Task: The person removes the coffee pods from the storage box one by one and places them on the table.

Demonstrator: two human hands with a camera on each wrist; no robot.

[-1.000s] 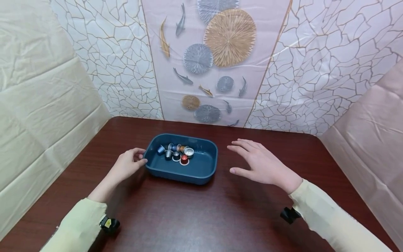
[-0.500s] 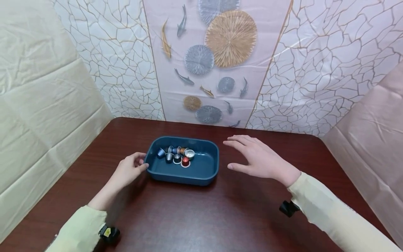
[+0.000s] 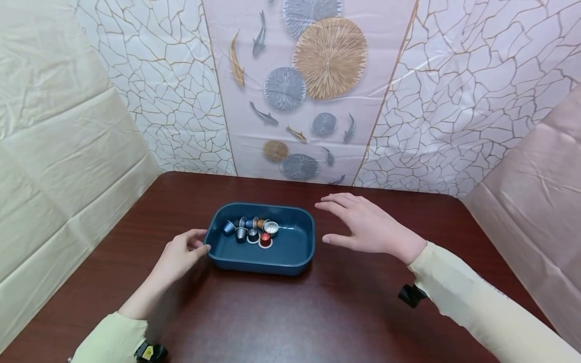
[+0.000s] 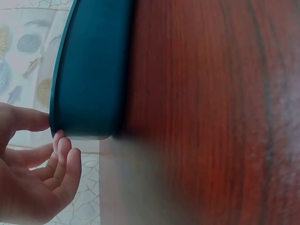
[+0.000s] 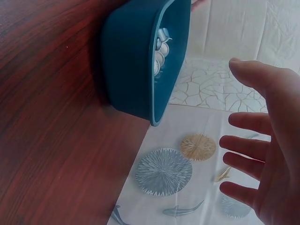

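- Left hand [image 3: 179, 257]: I'm pinching the blue tray [image 3: 290, 243], some fingertips hiding behind its rim.
- Right hand [image 3: 363, 224]: hovering released beside it.
- Capsules [image 3: 252, 235]: overlapping inside, any markings being too small to read.

Left hand [image 3: 180, 256] — at blue tray [image 3: 291, 246] of capsules [image 3: 265, 238]
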